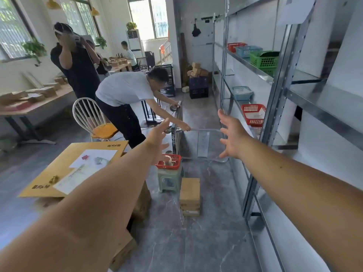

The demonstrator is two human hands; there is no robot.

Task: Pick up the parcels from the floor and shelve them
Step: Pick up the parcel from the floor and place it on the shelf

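Above a square-edged stack of tan cardboard parcels (189, 195), left hand (159, 138) and right hand (232, 136) are held out empty, fingers spread; smooth grey marbled floor (196, 242) is shown around it.

Grey marbled tile floor (196, 242); white walls (11, 75); bright barred windows (149, 16) at far end; white spindle-back chair with yellow seat (105, 131); long wooden table (45, 104) along left wall.

One view, head-worn, wide-angle, lines bowing toward the edges. Faces forward and down along the grey floor (206, 242). Forearms enter from both lower corners; left hand (159, 138) and right hand (231, 136) sit near frame centre. Metal shelving (275, 107) close along the right; windows (13, 30) far, upper left.
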